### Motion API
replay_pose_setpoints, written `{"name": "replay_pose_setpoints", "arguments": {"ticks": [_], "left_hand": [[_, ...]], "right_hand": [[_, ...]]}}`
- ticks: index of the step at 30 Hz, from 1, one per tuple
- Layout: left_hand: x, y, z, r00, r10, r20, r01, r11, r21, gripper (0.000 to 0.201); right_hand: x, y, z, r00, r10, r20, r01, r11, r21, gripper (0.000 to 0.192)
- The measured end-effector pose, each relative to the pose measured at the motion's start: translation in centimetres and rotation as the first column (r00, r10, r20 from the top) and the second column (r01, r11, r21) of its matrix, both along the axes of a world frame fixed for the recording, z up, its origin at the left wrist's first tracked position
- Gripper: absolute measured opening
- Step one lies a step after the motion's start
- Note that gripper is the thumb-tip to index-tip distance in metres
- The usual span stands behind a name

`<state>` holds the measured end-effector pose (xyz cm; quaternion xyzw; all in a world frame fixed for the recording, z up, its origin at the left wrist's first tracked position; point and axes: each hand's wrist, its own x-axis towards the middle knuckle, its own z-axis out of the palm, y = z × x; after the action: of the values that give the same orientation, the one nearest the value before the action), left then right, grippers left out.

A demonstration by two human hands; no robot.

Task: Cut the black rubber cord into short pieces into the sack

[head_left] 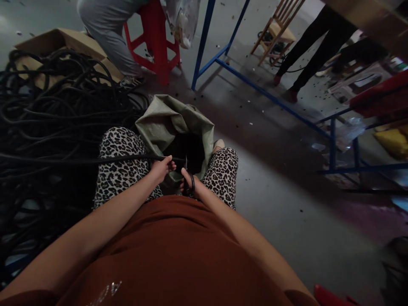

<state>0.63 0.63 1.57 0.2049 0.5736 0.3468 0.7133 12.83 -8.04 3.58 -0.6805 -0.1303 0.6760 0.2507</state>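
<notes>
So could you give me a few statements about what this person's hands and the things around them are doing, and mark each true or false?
1. The left hand grips a black cable. True.
2. The right hand holds scissors. True.
3. The sack between the knees is bright red. False: it is pale green; the stool behind it is red.
4. The cable pile lies to the person's right. False: it lies to the left.
5. A wooden chair stands beyond the blue frame. True.
</notes>
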Motion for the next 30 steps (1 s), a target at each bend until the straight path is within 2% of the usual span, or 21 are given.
{"name": "replay_pose_setpoints", "arguments": {"ticks": [12,21,30], "left_hand": [[0.1,-0.3,0.3,1.000,-0.009,0.013,0.009,0.999,-0.031,0.016],[0.2,-0.6,-0.1,0.999,-0.038,0.023,0.039,0.999,-0.037,0.017],[0.2,-0.6,0.1,0.998,-0.060,0.009,0.060,0.998,-0.033,0.017]], "right_hand": [[0.0,0.3,0.1,1.000,-0.002,0.020,0.002,1.000,0.002,0.053],[0.2,0.2,-1.5,0.991,0.021,0.131,-0.029,0.998,0.054,0.053],[0.2,0.3,-1.0,0.977,0.063,0.204,-0.066,0.998,0.013,0.048]]}}
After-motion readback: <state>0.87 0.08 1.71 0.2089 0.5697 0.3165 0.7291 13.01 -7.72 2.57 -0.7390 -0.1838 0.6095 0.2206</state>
